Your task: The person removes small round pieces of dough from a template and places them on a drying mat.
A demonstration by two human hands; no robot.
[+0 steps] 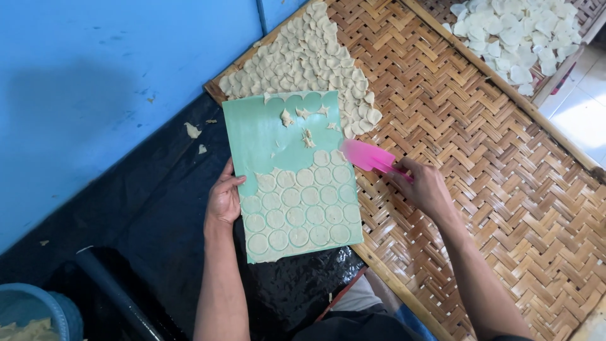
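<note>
My left hand (pixel 224 199) grips the left edge of a green board (pixel 259 136) covered on its near half with rows of thin round dough discs (pixel 297 211); a few dough scraps lie on its bare far half. My right hand (pixel 426 189) holds a pink spatula (pixel 366 156) whose blade sits at the board's right edge. Beyond the board, many overlapping dough rounds (pixel 309 60) lie spread on a woven bamboo tray (pixel 454 145).
A second tray at the top right holds a pile of white dough pieces (pixel 517 31). A blue wall (pixel 95 82) stands at left, black plastic sheeting (pixel 151 202) covers the floor, and a blue bucket (pixel 38 312) sits at the bottom left corner.
</note>
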